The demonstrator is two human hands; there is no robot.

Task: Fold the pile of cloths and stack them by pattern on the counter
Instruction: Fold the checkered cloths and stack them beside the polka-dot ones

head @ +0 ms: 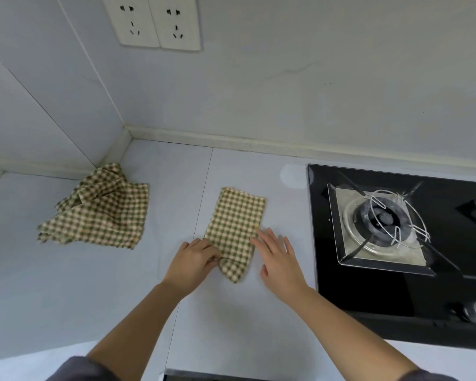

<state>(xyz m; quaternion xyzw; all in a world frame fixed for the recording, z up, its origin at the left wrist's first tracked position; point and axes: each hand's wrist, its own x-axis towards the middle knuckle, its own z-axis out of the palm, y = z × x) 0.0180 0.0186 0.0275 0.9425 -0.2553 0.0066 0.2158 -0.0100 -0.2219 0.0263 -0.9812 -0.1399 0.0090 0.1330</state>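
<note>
Cloths of green-and-cream checked fabric lie in two places on the pale grey surface (pixel 66 284). One green-and-cream checked cloth, folded into a long narrow strip (pixel 235 229), lies near the middle of the surface, running from the hands away toward the back wall, with its near end bunched and slightly lifted. The left hand (pixel 194 261) pinches that near end at the cloth's left edge, fingers curled and closed on the fabric. The right hand (pixel 276 255) is spread flat with fingers extended and released; its fingertips rest at the right edge of the strip, the palm on the bare surface beside it. Well apart to the left, close to the corner where the two walls meet, sits a loose, crumpled pile of the same green-and-cream checked cloths (pixel 99 210), its edges splayed and uneven. To the right of the folded strip, a black glass gas hob (pixel 368 287) is set into the surface, with a square steel burner plate and a thin white wire pan support (pixel 396 215) over the burner. A pair of white wall sockets (pixel 151 20) is mounted on the back wall above.
</note>
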